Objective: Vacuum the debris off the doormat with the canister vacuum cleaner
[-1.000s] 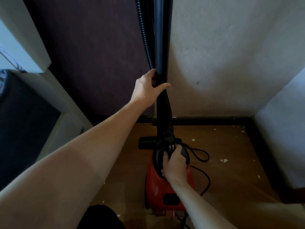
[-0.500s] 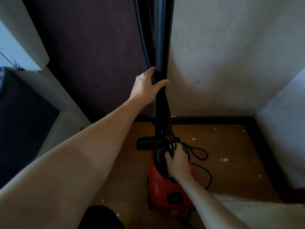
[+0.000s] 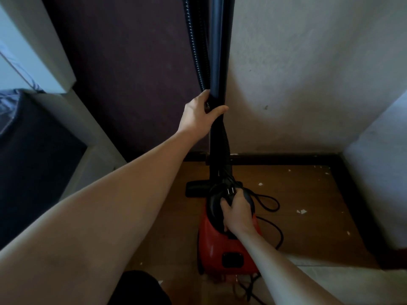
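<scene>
Head view shows the left hand (image 3: 201, 113) curled round the upright black plastic wand tube (image 3: 219, 51) and the ribbed black hose (image 3: 195, 40) beside it, bunching both, probably so they travel together. The right hand (image 3: 237, 211) grips the black top handle of the red canister vacuum cleaner (image 3: 220, 245), seemingly pinning the two-pin plug (image 3: 230, 191) too, likely for carrying. The wand's long axis runs vertical, its flat black floor nozzle (image 3: 197, 189) pointing down onto the brown wooden floor (image 3: 308, 188) in the corner, near scattered white debris scraps (image 3: 301, 211).
</scene>
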{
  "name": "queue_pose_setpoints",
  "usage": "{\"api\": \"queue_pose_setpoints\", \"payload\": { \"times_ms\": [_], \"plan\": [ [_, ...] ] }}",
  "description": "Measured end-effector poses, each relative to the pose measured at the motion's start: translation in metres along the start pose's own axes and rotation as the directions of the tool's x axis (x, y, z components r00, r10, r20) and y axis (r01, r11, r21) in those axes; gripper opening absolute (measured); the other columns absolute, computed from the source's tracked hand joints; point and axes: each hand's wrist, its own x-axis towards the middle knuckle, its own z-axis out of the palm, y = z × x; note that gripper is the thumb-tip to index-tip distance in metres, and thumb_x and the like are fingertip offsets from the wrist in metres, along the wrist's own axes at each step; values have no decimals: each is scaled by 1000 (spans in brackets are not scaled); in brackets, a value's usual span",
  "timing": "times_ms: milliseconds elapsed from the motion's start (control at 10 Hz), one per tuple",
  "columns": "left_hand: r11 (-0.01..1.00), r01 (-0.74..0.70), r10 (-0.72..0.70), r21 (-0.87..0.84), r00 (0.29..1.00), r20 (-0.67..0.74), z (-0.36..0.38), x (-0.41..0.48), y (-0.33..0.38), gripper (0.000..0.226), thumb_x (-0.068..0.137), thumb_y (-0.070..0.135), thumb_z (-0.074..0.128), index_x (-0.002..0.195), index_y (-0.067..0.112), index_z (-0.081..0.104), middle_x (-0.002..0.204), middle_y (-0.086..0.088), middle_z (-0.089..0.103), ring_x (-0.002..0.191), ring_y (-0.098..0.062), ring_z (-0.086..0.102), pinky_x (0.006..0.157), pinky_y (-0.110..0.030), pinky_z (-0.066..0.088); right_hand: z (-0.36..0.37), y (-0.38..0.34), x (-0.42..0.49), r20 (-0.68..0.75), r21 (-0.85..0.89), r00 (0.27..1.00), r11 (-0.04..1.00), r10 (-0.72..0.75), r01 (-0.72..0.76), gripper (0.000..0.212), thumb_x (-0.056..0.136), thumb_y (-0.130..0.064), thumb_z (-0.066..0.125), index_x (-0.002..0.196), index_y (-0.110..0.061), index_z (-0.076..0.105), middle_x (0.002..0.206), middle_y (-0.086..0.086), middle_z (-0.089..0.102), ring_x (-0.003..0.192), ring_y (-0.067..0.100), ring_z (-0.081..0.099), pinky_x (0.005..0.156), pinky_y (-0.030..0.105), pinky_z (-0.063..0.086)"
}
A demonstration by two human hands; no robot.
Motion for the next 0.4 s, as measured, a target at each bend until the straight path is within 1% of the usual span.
{"api": "queue_pose_setpoints", "payload": {
  "times_ms": [100, 200, 300, 400],
  "plan": [
    [1000, 25, -25, 8, 999, -26, 2, -12, 10, 47, 93, 42, 65, 130, 14, 57, 119, 3, 66, 104, -7, 61, 89, -23, 53, -2, -4, -1, 10, -26, 999, 999, 38, -38, 16, 103, -16, 54, 115, -13, 44, 89, 13, 65, 43, 8, 61, 37, 26, 50],
    [978, -1, 3, 210, 1000, -8, 0, -24, 10, 51, 97, 44, 59, 137, 14, 50, 120, -3, 67, 106, -17, 63, 89, -36, 55, -4, -3, 0, -7, -116, 999, 992, 54, -54, 27, 100, -26, 59, 120, -13, 47, 106, 8, 66, 80, 21, 71, 62, 36, 63],
    [899, -22, 4, 437, 999, 42, -8, -43, 11, 56, 97, 46, 55, 144, 19, 41, 130, -3, 61, 114, -24, 61, 91, -42, 54, -10, -4, -1, -21, -359, 1000, 933, 6, -13, 44, 97, -39, 62, 128, -11, 49, 122, 8, 61, 108, 24, 65, 84, 33, 58],
    [775, -96, 47, 625, 994, 94, -13, -72, 7, 59, 98, 46, 50, 150, 21, 34, 135, -3, 56, 121, -23, 54, 95, -39, 49, -19, -15, -5, -52, -572, 992, 818, -118, 68, 56, 96, -50, 58, 135, -12, 48, 129, 7, 55, 117, 25, 58, 90, 34, 55]
  ]
}}
